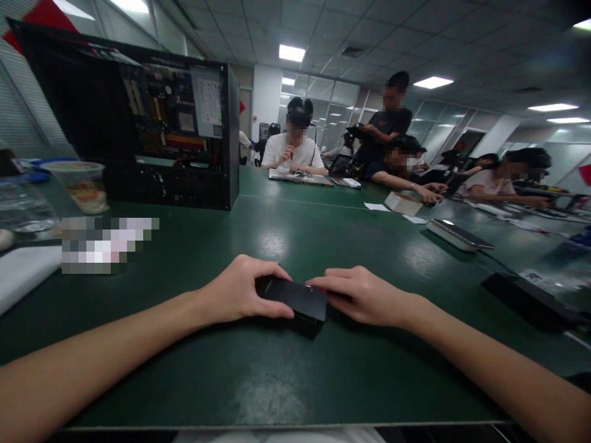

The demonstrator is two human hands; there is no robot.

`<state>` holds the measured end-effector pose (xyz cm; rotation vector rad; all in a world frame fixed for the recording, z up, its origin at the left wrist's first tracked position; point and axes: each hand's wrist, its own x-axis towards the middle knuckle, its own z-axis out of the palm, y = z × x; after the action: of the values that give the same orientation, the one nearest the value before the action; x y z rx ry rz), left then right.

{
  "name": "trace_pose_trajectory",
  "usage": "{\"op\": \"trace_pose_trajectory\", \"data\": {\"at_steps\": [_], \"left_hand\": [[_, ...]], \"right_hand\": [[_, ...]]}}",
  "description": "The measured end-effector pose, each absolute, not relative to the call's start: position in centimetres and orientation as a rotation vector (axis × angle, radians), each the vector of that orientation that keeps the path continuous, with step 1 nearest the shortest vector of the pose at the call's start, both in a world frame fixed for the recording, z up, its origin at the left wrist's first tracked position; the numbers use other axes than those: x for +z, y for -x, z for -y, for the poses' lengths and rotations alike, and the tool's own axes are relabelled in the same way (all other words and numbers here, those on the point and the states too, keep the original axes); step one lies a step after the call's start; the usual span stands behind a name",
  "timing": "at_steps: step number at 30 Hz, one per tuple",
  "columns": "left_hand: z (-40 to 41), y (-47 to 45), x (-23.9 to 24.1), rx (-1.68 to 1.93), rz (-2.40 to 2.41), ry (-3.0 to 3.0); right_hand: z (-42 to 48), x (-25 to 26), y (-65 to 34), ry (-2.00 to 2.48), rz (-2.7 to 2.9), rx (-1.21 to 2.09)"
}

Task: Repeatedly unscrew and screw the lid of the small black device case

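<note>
A small flat black box (298,301) lies on the green table (286,369) just in front of me. My left hand (242,289) is curled around its left end, thumb along the near side. My right hand (364,295) grips its right end, fingers closed over the top edge. Both forearms rest low over the table.
An open black computer case (138,117) stands at the back left, circuit boards showing. A lidded food cup (85,184) and a clear container (23,206) sit far left. Several people work at the far right with a laptop (455,234), a small box (404,203) and papers.
</note>
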<state>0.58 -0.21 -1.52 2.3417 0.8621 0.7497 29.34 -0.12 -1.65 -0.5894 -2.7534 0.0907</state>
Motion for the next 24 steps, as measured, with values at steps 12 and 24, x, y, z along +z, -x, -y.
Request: {"op": "trace_pose_trajectory", "data": {"at_steps": [12,24], "left_hand": [[-1.0,0.1,-0.5,0.927,-1.008,-2.169],[-4.1,2.0,-1.5,0.766,-1.318,-2.193]], "right_hand": [[-1.7,-2.1,-30.2,1.010,2.799,0.018],[-0.3,-1.8,-28.6,1.002,2.651,0.035]]}}
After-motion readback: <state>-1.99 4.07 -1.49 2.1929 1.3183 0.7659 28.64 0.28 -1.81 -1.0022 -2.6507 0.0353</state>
